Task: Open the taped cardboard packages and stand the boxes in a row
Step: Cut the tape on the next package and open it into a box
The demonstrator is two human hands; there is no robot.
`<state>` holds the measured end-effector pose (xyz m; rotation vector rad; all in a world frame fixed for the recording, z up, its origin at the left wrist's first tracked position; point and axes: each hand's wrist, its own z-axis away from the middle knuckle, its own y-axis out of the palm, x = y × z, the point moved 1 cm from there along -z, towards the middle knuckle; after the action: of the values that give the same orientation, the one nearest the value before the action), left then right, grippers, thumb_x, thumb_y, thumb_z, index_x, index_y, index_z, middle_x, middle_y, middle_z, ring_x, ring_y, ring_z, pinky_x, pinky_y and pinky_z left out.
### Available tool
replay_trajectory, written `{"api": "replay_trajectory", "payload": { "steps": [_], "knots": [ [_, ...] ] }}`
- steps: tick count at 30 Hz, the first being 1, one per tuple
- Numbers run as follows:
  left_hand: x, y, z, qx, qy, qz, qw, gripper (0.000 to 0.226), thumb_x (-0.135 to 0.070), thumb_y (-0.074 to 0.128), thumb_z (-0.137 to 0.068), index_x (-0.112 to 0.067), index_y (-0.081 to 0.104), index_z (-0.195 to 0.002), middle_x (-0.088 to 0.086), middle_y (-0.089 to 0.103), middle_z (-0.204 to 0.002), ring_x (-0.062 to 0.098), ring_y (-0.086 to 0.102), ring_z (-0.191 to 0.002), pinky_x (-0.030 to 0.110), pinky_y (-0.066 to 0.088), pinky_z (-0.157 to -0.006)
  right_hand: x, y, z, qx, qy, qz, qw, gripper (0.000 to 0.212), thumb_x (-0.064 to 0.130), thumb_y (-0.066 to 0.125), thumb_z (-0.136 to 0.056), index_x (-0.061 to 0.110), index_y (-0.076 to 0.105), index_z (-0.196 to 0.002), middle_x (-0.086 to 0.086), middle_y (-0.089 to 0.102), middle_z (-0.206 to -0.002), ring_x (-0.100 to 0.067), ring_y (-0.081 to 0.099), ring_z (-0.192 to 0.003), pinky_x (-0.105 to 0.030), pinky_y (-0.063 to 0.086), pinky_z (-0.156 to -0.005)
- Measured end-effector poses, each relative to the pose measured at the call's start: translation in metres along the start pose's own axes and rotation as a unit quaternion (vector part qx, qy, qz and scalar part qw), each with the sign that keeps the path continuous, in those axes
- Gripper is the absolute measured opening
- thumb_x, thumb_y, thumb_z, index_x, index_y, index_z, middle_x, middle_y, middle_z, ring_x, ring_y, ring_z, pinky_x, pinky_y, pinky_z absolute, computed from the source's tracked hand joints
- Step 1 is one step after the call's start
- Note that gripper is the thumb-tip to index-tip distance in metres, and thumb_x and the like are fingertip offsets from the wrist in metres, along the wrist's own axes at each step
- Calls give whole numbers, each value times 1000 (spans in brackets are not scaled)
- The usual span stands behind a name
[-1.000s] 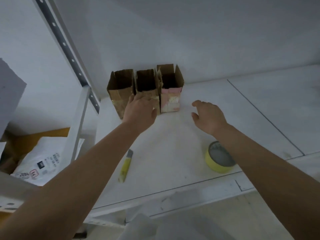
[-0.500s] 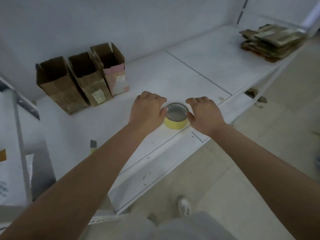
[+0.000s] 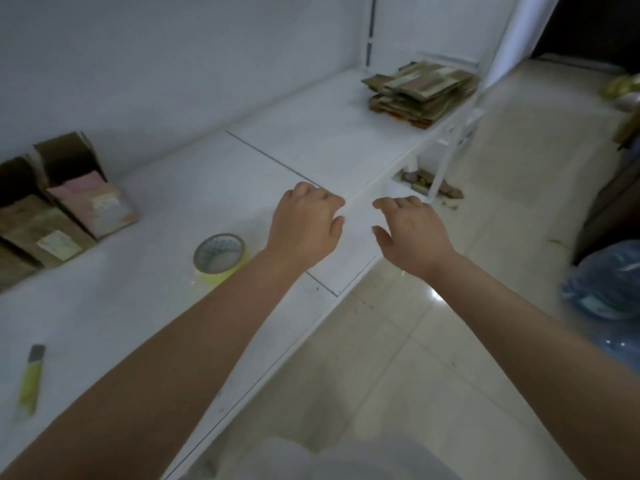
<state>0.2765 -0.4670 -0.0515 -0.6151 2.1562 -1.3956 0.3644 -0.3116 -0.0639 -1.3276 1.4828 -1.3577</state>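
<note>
Opened boxes point(image 3: 69, 202) stand in a row at left edge of frame, against the wall on the white shelf point(image 3: 311, 140), flaps up; rightmost one has a pinkish face, the next a pale label, print too blurred to read. Flat stack of taped packages point(image 3: 420, 90) sits upper right of frame, at far end of same shelf, long axis running roughly along the shelf. Both hands hover mid-frame over shelf's front edge, between row and stack. Left hand point(image 3: 306, 218) and right hand point(image 3: 410, 228): fingers loosely curled, holding nothing, touching nothing as far as visible. Stack lies up and right of both hands, well apart; right hand is nearer. Judgement: next step is reaching for another package from the stack. Tape roll point(image 3: 220, 252) just left of left wrist, lying flat; faint pattern on it, unreadable. Yellow cutter point(image 3: 31, 382) lower left, well apart from hands. Blue bag point(image 3: 609, 292) on floor at right edge.
</note>
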Motion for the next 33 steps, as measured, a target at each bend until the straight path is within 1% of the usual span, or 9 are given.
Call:
{"api": "replay_trajectory", "payload": {
  "steps": [6,11,15,17,21,25,27,30,33],
  "knots": [
    [-99,41,-73,5,37,18,999,36,-31,53,-97,-18,61,-130,3,65,-125,27,48,-121,39,42,-96,-111,-27,-1,-22,30,22,999,43,27,53,-97,9,50,-135,-14,63,-126,-36,53,-118,-44,41,-96],
    [-131,62,-123,27,43,5,999,39,-34,50,-99,-20,57,-134,0,62,-130,23,44,-126,34,45,-89,-162,-32,-19,-21,30,37,999,39,25,55,-95,8,53,-131,-14,65,-121,-37,55,-115,-46,42,-98],
    [-135,75,-165,33,35,-4,999,39,-35,50,-99,-21,56,-135,-2,60,-132,20,43,-127,33,47,-86,-189,-33,-46,-14,39,47,998,42,27,52,-96,12,49,-135,-12,62,-128,-35,51,-121,-46,42,-100],
    [-132,82,-187,35,26,-2,999,40,-36,50,-99,-21,56,-136,-2,59,-133,19,43,-128,33,48,-86,-202,-33,-65,-10,45,41,998,44,28,51,-97,13,46,-139,-10,59,-131,-33,48,-125,-44,45,-97],
    [-114,99,-246,34,-2,0,999,41,-37,52,-98,-23,54,-137,-2,59,-134,20,45,-126,34,48,-84,-232,-35,-123,-12,51,48,997,42,32,48,-97,16,47,-136,-6,61,-127,-29,50,-119,-42,50,-85],
    [-96,117,-310,34,-26,17,999,48,-39,51,-98,-20,47,-142,4,56,-133,25,47,-122,37,47,-83,-259,-33,-185,-11,67,47,997,46,36,50,-96,16,44,-138,-7,60,-127,-30,51,-116,-42,50,-85],
    [-89,127,-338,42,-26,30,998,53,-38,51,-97,-17,41,-145,6,54,-135,27,46,-123,39,46,-85,-274,-29,-211,-11,71,51,996,47,38,50,-96,16,43,-137,-7,61,-125,-30,52,-113,-39,49,-83],
    [-81,139,-378,43,-26,32,998,54,-39,51,-97,-17,40,-144,8,53,-135,28,45,-124,40,46,-87,-297,-24,-244,-19,80,44,996,49,37,49,-96,16,41,-139,-7,62,-121,-30,52,-111,-38,44,-80],
    [-78,148,-412,43,-28,53,997,61,-44,53,-95,-16,35,-146,8,49,-140,27,43,-128,41,45,-91,-320,-22,-274,-17,92,37,995,53,38,50,-96,17,38,-143,-8,62,-121,-32,52,-113,-39,43,-84]
  ]
}}
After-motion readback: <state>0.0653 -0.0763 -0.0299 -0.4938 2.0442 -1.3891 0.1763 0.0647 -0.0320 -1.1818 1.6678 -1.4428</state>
